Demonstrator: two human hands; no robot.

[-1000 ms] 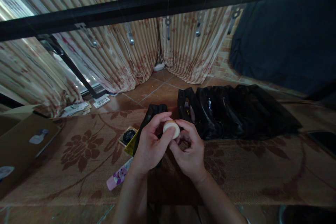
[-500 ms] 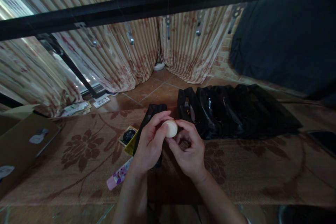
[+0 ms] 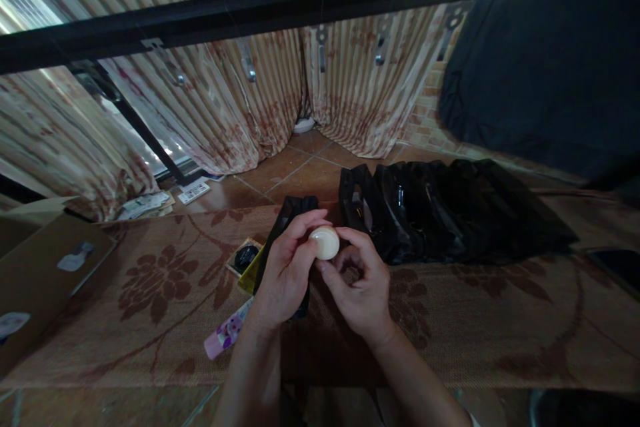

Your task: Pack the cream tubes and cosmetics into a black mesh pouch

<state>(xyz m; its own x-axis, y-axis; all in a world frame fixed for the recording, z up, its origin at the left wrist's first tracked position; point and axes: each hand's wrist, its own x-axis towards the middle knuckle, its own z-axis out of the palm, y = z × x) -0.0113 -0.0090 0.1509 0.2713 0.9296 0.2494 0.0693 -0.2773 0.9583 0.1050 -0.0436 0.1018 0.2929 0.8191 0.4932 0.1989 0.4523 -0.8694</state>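
Between my hands is a small round cream-white jar or lid; which of the two I cannot make out. My left hand grips it from the left, thumb on its face. The fingers and thumb of my right hand curl and pinch at its right edge. Under and behind my left hand lies a black pouch. Left of that wrist are a yellow packet, a small case with a dark round window and a pink-purple tube, partly covered by the wrist.
A row of black mesh pouches stands at the right on the patterned brown cloth. An open cardboard box is at the left. A dark rail with hooks crosses in front of the curtains. A dark flat object lies far right.
The left thumb has slid a little toward the left edge of the round white piece, showing more of its face. Otherwise both hands stay in place.
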